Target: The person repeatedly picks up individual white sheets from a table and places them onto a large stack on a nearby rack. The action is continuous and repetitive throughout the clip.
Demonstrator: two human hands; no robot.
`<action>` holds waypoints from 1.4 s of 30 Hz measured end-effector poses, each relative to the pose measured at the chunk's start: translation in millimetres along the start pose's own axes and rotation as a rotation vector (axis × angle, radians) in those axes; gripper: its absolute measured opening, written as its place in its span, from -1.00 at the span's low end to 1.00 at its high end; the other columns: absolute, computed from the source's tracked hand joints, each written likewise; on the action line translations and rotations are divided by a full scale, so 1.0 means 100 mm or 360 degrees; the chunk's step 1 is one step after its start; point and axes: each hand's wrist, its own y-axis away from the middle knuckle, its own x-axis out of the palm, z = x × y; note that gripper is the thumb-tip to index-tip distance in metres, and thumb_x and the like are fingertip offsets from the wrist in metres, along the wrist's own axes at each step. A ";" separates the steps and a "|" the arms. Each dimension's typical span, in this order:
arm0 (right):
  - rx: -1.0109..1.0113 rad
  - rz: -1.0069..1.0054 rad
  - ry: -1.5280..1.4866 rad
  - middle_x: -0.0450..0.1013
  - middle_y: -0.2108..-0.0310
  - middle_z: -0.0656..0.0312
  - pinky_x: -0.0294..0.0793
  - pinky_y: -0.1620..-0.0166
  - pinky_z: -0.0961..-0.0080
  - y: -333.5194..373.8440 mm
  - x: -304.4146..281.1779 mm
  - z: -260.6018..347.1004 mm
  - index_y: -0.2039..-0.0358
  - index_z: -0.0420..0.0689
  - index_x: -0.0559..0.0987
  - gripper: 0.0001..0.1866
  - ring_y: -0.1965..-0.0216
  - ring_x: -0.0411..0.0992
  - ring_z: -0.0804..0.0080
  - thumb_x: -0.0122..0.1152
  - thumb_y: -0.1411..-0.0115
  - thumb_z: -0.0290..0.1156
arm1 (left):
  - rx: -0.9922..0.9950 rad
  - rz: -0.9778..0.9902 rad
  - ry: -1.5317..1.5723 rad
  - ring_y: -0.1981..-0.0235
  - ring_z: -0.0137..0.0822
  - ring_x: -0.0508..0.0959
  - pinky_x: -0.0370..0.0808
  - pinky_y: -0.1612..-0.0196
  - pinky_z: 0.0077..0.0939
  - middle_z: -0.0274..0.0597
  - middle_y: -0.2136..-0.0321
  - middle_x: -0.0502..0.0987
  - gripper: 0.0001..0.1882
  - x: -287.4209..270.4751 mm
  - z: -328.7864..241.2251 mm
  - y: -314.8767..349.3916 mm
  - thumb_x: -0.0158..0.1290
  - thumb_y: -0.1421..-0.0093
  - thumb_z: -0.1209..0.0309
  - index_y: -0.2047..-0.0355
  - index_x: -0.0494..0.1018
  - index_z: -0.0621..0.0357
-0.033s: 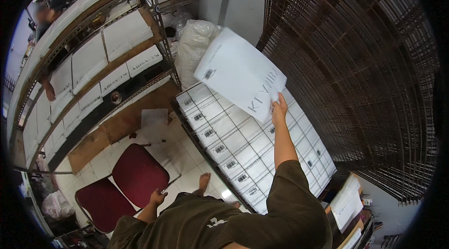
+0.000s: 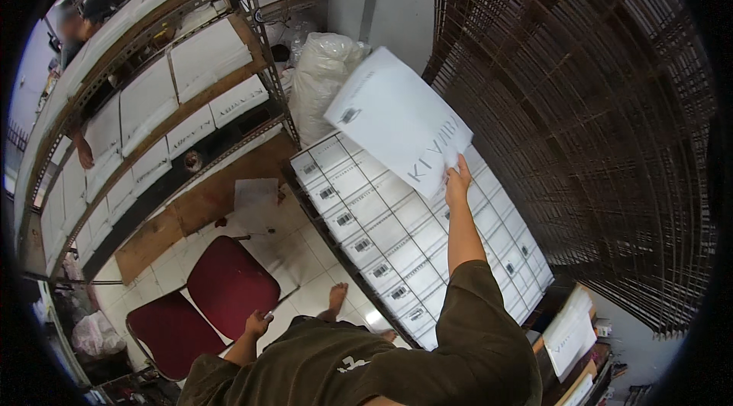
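My right hand [image 2: 456, 183] reaches far forward and pinches the near edge of a large white printed sheet [image 2: 401, 120]. The sheet is tilted above the far end of a rack. Flat on that rack lie several rows of white printed sheets [image 2: 382, 211], parted by dark lines; the raised sheet hides some of them. Low at my left side, my left hand [image 2: 257, 325] is closed near the red chair, its fingers curled. Something small and pale shows at its fingertips, too small to name.
A red chair [image 2: 233, 288] stands left of the rack. Metal shelving [image 2: 252, 32] with stacked white sheets fills the left, where a co-worker's hand [image 2: 84, 153] rests. White plastic sacks [image 2: 324, 74] stand at the far end. Rusty wire racks [image 2: 580, 101] rise on the right.
The whole view has shifted slightly. The raised sheet is a little flatter and lower, still in my right hand. My left hand has barely moved.
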 end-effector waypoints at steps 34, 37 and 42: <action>-0.0189 -0.0708 0.0542 0.22 -0.06 -0.08 0.15 -0.14 0.41 -0.73 -0.61 -1.18 -0.11 -0.29 0.21 -0.31 -0.12 0.18 0.12 -0.05 0.16 -0.68 | -0.0098 0.0150 0.0301 0.13 -0.16 0.48 0.40 0.11 -0.37 0.00 0.18 0.48 -0.43 -0.43 0.54 -0.47 0.15 0.03 0.06 0.12 0.38 0.21; -0.0399 -0.0767 0.0547 0.21 -0.05 -0.15 0.18 -0.14 0.36 -0.65 -0.61 -1.18 -0.11 -0.29 0.19 -0.33 -0.08 0.19 0.03 -0.02 0.13 -0.65 | -0.0127 0.0145 0.0243 0.11 -0.17 0.48 0.40 0.11 -0.37 -0.01 0.17 0.48 -0.43 -0.40 0.61 -0.46 0.16 0.04 0.08 0.12 0.38 0.22; -0.0425 -0.0580 0.1164 0.27 0.06 -0.17 0.20 -0.09 0.25 0.17 -0.51 -1.12 -0.06 -0.22 0.27 -0.40 -0.03 0.21 -0.04 0.12 0.07 -0.48 | -0.0014 0.0179 0.0258 0.10 -0.19 0.47 0.42 0.12 -0.38 0.01 0.15 0.47 -0.41 -0.28 0.59 -0.61 0.18 0.04 0.12 0.10 0.35 0.28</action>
